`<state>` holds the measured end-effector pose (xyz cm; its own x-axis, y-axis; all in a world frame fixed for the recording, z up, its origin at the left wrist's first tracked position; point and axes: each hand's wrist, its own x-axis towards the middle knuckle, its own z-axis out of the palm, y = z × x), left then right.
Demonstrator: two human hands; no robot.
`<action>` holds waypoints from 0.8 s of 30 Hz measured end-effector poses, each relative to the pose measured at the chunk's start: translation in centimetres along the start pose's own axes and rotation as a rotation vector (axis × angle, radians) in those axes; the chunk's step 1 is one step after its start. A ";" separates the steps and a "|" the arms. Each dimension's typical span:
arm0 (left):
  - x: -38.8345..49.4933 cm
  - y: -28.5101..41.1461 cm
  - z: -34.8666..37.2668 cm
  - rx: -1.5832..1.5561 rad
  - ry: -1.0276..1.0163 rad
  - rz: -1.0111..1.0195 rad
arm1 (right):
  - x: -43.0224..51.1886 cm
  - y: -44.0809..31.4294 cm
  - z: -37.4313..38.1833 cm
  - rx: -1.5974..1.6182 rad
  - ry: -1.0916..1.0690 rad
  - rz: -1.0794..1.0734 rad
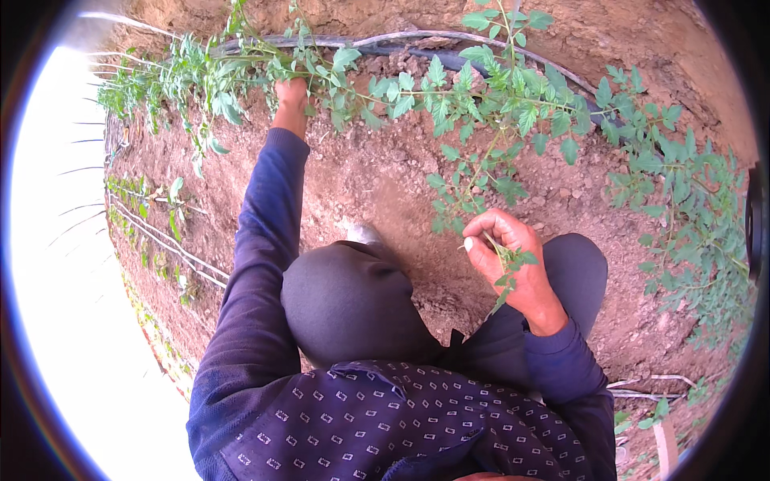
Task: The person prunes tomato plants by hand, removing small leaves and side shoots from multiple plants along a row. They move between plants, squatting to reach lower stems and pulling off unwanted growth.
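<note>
My right hand (511, 258) is in front of my right knee, thumb and forefinger pinched on a small leafy tomato shoot (508, 267) whose leaves hang over the palm. Just beyond those fingertips are the lower leaves of a tomato plant (475, 174). My left arm reaches far forward to the left. There my left hand (292, 90) is at the base of the leafy tomato stems (264, 57), its fingers hidden among the foliage. Whether it grips a stem cannot be seen.
A dark irrigation hose (445, 57) and a pale line run behind the plants along a soil bank (601, 36). More tomato foliage (692, 198) stands at the right. Pale lines (162, 240) cross the soil at left. A shoe tip (363, 233) shows beyond my left knee (349, 300).
</note>
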<state>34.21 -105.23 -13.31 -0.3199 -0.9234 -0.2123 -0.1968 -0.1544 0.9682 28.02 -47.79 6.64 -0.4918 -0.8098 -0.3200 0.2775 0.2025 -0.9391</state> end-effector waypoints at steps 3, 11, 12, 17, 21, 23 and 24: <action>0.5 -0.2 -0.3 0.128 -0.022 -0.010 | 0.0 -0.1 0.1 -0.002 0.009 -0.015; -0.5 -0.1 -0.9 1.014 0.034 0.509 | 0.1 -0.3 0.7 -0.026 0.042 -0.027; -2.2 0.5 -0.9 0.893 0.082 0.570 | 0.1 -0.3 0.7 -0.025 0.044 -0.034; -14.6 3.8 -2.3 -0.475 0.019 0.048 | 0.0 -0.3 0.3 -0.009 0.022 -0.013; -24.6 3.6 -3.8 -0.275 -0.049 -0.124 | 0.6 0.6 0.3 -0.032 -0.011 0.018; -28.2 3.3 -4.4 -0.335 -0.043 -0.240 | 1.1 1.4 0.4 -0.041 -0.033 0.026; -29.4 3.5 -4.9 -0.318 -0.016 -0.294 | 1.5 1.7 0.7 -0.023 -0.037 0.016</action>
<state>47.48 -80.31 -3.07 -0.3076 -0.8188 -0.4846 0.0128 -0.5128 0.8584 28.38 -49.03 4.62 -0.4562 -0.8261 -0.3308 0.2663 0.2279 -0.9365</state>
